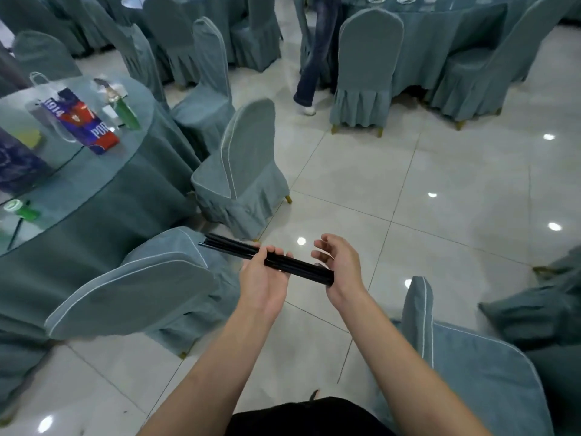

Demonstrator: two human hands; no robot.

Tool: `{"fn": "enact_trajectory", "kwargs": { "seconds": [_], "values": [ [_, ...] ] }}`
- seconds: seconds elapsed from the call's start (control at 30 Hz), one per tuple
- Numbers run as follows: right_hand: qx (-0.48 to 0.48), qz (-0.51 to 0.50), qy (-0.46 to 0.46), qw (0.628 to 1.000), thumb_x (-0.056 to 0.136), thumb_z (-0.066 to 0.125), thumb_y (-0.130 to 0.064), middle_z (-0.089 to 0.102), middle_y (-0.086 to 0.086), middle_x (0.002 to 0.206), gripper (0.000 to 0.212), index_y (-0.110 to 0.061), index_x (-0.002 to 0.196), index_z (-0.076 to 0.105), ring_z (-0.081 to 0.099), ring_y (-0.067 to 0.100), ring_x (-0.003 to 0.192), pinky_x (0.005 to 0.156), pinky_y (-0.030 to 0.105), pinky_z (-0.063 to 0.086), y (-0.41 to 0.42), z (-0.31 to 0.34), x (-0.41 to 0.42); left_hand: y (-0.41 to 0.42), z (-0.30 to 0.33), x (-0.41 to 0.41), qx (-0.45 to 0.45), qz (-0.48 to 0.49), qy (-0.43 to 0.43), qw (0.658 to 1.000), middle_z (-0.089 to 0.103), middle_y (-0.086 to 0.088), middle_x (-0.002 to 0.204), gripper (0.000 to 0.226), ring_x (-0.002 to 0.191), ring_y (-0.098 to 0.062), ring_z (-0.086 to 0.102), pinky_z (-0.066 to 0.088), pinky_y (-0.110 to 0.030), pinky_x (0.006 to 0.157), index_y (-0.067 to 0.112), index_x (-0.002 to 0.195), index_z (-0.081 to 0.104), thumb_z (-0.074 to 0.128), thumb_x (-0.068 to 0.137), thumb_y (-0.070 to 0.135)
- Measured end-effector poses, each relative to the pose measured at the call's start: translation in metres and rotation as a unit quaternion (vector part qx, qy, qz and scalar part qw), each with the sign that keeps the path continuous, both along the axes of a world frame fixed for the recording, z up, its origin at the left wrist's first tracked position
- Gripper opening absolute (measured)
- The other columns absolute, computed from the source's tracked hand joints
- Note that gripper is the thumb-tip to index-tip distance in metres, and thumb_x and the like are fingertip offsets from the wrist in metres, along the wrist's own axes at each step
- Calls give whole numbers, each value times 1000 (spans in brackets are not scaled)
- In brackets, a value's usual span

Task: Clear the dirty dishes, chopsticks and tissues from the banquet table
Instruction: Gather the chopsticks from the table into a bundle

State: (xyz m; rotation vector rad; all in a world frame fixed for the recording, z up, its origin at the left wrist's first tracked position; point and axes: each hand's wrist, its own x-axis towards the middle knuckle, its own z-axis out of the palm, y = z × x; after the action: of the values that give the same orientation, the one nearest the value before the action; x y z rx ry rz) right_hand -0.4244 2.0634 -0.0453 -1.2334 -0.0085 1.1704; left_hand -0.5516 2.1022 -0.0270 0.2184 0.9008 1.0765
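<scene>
Near field, 6 o'clock: black garment [309,416] at bottom edge, two bare forearms reaching forward over pale tiled floor [440,190].

Centre of view: bundle of black chopsticks [270,259] held level above the floor, running from 10 o'clock down to 4 o'clock. Left hand [262,280] clenched around the bundle near its middle, fingers curled over the top, thumb side toward the body. Longer free end projecting past the left hand toward 10 o'clock, tips just over the back of the nearest chair [135,294]. Shorter end butting against the heel of the right hand [341,267] at 4 o'clock. Right hand released, fingers loosely curved and spread, palm turned toward the stick ends, touching them but not wrapped round them. Count of sticks in the bundle not determinable.

Flanking, 8 o'clock and 4 o'clock: teal-covered chairs, one tilted at left, another [471,366] at lower right.

Middle field, 9 to 10 o'clock: round banquet table [132,196] under teal cloth with glass top. On it: red-and-blue printed bag [83,121], green bottle [125,113] upright, second green bottle [22,209] near the rim, single dark stick [15,233] lying near that rim. Second chair [242,174] just beside the table at 11 o'clock.

Far field, 12 to 1 o'clock: legs of a person [314,58] in jeans, standing beside another clothed table [440,29] carrying white dishes [405,0]. Further covered chairs around it; detail blurred.
</scene>
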Motion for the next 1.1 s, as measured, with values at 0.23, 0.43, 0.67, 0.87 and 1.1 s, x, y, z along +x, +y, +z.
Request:
{"fn": "enact_trajectory", "kwargs": {
  "seconds": [0.23, 0.43, 0.67, 0.87, 1.1],
  "values": [
    [-36, -84, 4, 996, 95, 59, -19, 72, 1, 89, 11, -15, 99, 69, 65, 21, 80, 71, 32, 47, 36, -20, 69, 61, -23, 78, -14, -97, 8, 995, 56, -1, 78, 12, 72, -16, 57, 51, -42, 91, 20, 104, 47, 40, 110, 11],
    [-52, -175, -4, 983, 95, 60, -20, 73, 1, 90, 10, -16, 99, 68, 65, 21, 82, 72, 34, 47, 82, -21, 145, 129, -24, 172, -18, -187, -12, 982, 54, -2, 79, 15, 73, -18, 55, 50, -41, 88, 19, 105, 46, 36, 110, 9],
    [-64, -305, -25, 950, 95, 61, -20, 72, 3, 91, 11, -15, 100, 68, 66, 22, 82, 72, 34, 52, 155, 4, 242, 222, 8, 297, -7, -320, -37, 947, 53, -2, 78, 19, 71, -18, 53, 49, -40, 85, 18, 100, 49, 38, 110, 6],
    [-72, -399, -23, 914, 95, 60, -18, 72, 2, 90, 10, -14, 101, 67, 65, 21, 78, 68, 32, 54, 195, 20, 305, 272, 24, 387, 9, -411, -49, 910, 52, -1, 80, 17, 71, -18, 50, 46, -38, 86, 18, 105, 47, 35, 111, 8],
    [-72, -484, -10, 872, 92, 62, -22, 73, -1, 89, 10, -16, 98, 67, 66, 16, 73, 72, 35, 54, 197, 16, 379, 282, 20, 478, 7, -505, -62, 861, 50, -2, 83, 18, 72, -17, 51, 47, -38, 84, 18, 104, 46, 33, 111, 8]
  ]
}}
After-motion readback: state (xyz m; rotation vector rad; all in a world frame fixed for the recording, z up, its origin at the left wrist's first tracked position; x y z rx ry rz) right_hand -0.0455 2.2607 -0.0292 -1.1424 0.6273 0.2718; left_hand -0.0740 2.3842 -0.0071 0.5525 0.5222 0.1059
